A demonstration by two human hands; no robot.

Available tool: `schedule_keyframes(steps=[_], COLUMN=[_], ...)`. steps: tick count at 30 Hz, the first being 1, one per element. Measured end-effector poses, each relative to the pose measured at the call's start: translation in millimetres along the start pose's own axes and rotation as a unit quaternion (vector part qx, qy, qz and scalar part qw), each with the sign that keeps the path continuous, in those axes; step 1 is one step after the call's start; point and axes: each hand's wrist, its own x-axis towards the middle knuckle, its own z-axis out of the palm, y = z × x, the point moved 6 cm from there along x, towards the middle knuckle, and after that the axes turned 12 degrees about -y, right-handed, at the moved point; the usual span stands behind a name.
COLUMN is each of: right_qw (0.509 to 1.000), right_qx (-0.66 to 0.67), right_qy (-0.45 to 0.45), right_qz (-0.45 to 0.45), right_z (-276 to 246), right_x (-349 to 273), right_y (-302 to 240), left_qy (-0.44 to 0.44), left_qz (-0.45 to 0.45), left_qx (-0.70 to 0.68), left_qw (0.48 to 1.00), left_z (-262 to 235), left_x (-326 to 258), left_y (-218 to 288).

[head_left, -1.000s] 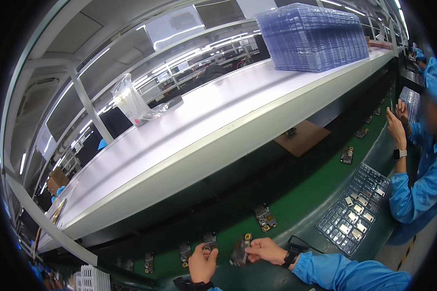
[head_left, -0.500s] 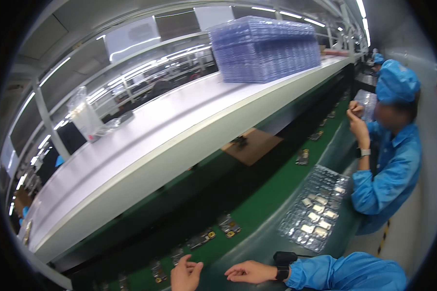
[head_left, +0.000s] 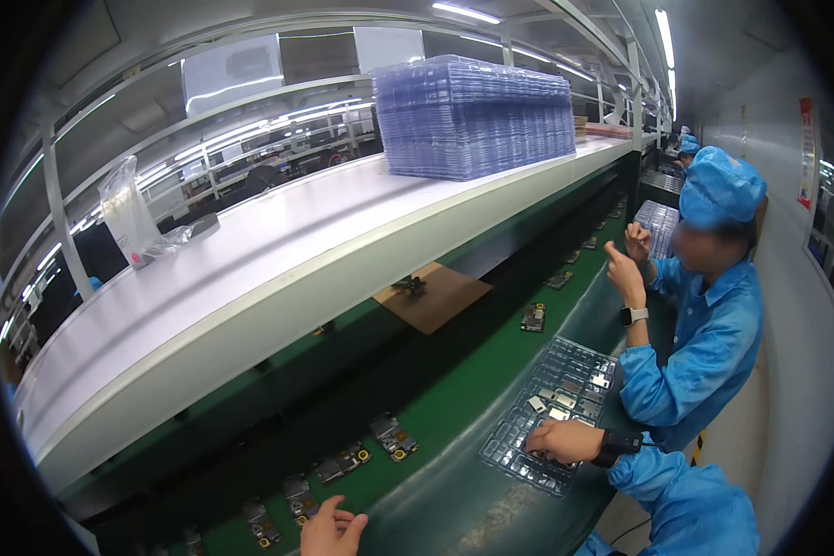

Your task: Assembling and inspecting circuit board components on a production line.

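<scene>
My left hand [head_left: 332, 530] is at the lower edge, fingers apart and empty, beside a small circuit board [head_left: 299, 500] on the green belt [head_left: 435, 417]. More circuit boards lie along the belt, among them one with a yellow ring [head_left: 394, 436]. My right hand [head_left: 565, 441], with a black band at its wrist, reaches over a clear plastic compartment tray [head_left: 502, 450]. Its fingers are bent down and together at the tray's pockets; their tips and anything between them are hidden. Several silver-white rectangular parts [head_left: 559, 414] sit in the tray beyond the hand.
A co-worker in a blue cap and smock [head_left: 713, 324] sits at the right, both hands raised by another clear tray [head_left: 658, 222]. A white shelf [head_left: 278, 241] overhangs the belt, bearing a tall stack of clear trays [head_left: 477, 120] and a plastic bag [head_left: 130, 213]. Brown board [head_left: 449, 301] lies beneath.
My right hand has moved right, from the bench edge onto the tray, and its fingers have bent down. My left hand stays near the boards. The whole view has shifted and tilted.
</scene>
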Motion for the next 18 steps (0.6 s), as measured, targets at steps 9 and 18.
schedule_keyframes(steps=[9,18], right_qw=[0.997,0.812], right_qx=[-0.045,0.527], right_qy=[-0.040,0.099], right_qz=[-0.045,-0.232], right_z=[-31.6,-62.7], right_x=[24.3,84.2], right_y=[-3.8,-185.2], left_qy=[0.016,-0.072], left_qz=[0.004,0.143], left_qx=[0.004,-0.261], left_qw=[1.000,0.952], left_z=[-6.5,36.0], left_x=[-7.8,-1.0], left_y=[2.6,32.1])
